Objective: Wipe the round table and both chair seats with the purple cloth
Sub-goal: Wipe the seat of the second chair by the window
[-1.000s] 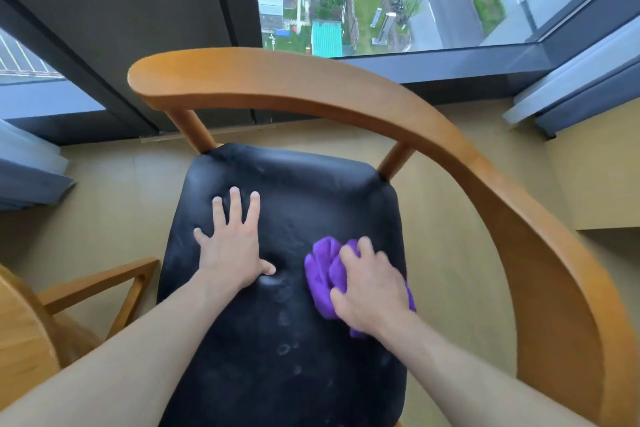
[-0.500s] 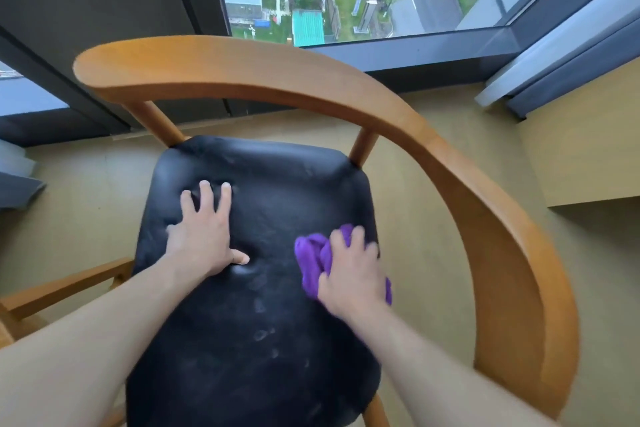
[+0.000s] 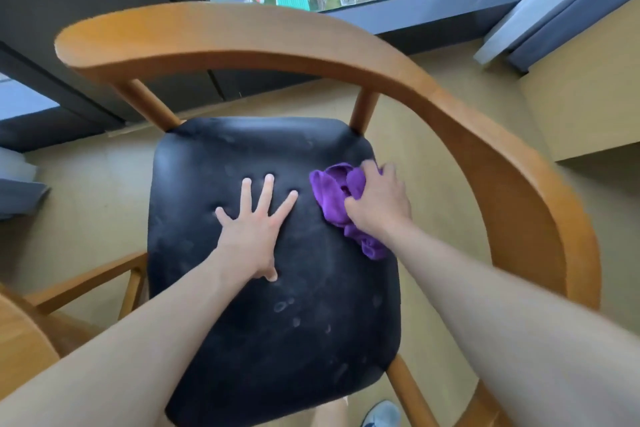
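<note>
Two hands on seat: the left hand (image 3: 254, 229) lies flat with fingers spread on the black chair seat (image 3: 277, 340); the right hand (image 3: 379, 203) has its grip clamped on the purple cloth (image 3: 334, 199), fingers curled over the bunched fabric.
Head view, cloth: pressed on the seat under and just left of the right grip, near the seat's far right corner, with a tail of cloth trailing back toward the wrist.
Head view, progress: pale smudges (image 3: 287, 305) show on the seat nearer the person than either grip, so this seat looks only partly wiped. The round table (image 3: 20, 350) shows only as a sliver far left of the left grip; whether it or the second chair is done cannot be told.
Head view, edges: the seat's right edge lies just beyond the right grip, and the curved wooden backrest (image 3: 450, 107) arches close on that side.
Head view, room: open seat lies between the grips and back toward the person.
</note>
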Available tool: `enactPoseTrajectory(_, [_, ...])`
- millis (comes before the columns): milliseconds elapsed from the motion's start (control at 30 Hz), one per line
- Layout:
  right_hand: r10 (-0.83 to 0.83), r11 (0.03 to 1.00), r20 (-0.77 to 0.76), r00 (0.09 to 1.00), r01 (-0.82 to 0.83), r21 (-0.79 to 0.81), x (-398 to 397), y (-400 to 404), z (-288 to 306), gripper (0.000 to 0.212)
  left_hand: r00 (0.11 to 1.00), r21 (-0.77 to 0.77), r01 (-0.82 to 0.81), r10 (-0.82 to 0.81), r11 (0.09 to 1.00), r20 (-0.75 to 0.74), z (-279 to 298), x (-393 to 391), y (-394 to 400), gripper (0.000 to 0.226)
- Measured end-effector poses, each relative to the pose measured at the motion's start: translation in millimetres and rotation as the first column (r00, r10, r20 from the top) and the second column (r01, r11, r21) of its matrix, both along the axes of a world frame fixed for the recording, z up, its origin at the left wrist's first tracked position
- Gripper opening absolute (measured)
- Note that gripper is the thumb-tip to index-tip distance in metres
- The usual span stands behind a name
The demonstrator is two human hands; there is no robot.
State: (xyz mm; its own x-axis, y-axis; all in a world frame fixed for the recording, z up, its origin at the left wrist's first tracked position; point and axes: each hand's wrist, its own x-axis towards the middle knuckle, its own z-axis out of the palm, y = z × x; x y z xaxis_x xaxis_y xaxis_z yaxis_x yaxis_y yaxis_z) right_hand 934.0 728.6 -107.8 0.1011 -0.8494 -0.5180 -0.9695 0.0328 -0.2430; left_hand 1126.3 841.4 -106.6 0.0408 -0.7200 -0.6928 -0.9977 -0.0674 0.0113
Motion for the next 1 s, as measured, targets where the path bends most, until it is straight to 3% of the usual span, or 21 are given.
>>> enactPoseTrajectory(100, [-0.006,0.998,-0.082,0.997,0.001,-0.055,-17.0,72.2,-4.5,0.054,0.999,-0.042,0.015,-0.013,0.999,0.046,-2.3,-1.6,7.2,0.164])
enactPoseTrajectory(233, [0.136,0.984,-0.166,0.977,-0.114,0.133,-42.3,140.9,2.3,0.062,0.999,-0.101,-0.022,0.025,0.995,0.024,-2.9,-0.2,17.1,0.155])
enactPoseTrajectory(300, [0.170,0.968,-0.148,0.974,-0.137,0.212,-48.5,145.2,6.0,0.052,0.997,-0.135,-0.078,0.080,0.988,0.012,-0.4,-3.5,31.9,0.140])
enactPoseTrajectory(367, [0.062,0.974,-0.056,0.996,-0.049,0.220,-52.0,131.0,12.1,0.036,0.985,-0.198,-0.167,0.170,0.966,0.000,5.7,-7.4,57.2,0.121])
enactPoseTrajectory(433, [-0.141,0.979,0.056,0.988,0.130,0.158,-57.9,112.4,15.8,0.033,0.952,-0.240,-0.302,0.306,0.923,-0.019,12.5,-7.1,88.1,0.114])
enactPoseTrajectory(500, [-0.320,0.946,0.107,0.941,0.312,0.087,-62.7,104.5,13.0,0.045,0.908,-0.213,-0.414,0.418,0.885,-0.028,16.1,-3.8,119.0,0.127])
enactPoseTrajectory(567, [-0.393,0.918,0.049,0.918,0.388,0.079,-57.1,117.2,10.9,0.056,0.892,-0.152,-0.449,0.451,0.881,-0.022,15.0,-2.7,145.6,0.142])
enactPoseTrajectory(667, [-0.203,0.975,-0.119,0.972,0.212,0.069,-41.4,163.0,11.2,0.062,0.900,-0.124,-0.435,0.435,0.892,-0.024,8.8,-5.7,165.1,0.149])
enactPoseTrajectory(733, [-0.041,0.985,-0.170,0.985,0.068,0.156,-38.6,182.7,15.3,0.060,0.892,-0.124,-0.450,0.450,0.884,-0.034,7.8,-8.1,165.0,0.149])
enactPoseTrajectory(800, [0.113,0.962,-0.163,0.980,-0.066,0.266,-45.1,179.4,21.1,0.050,0.886,-0.144,-0.463,0.463,0.875,-0.034,7.7,-9.0,162.9,0.148])
enactPoseTrajectory(867, [0.150,0.937,-0.097,0.984,-0.110,0.332,-54.9,158.1,30.4,0.037,0.880,-0.154,-0.472,0.474,0.868,-0.026,11.1,-10.9,165.0,0.146])
enactPoseTrajectory(1000, [-0.188,0.980,0.061,0.980,0.183,0.079,-66.8,110.0,30.6,0.034,0.827,-0.226,-0.545,0.563,0.807,0.015,22.0,-28.0,180.1,0.133])
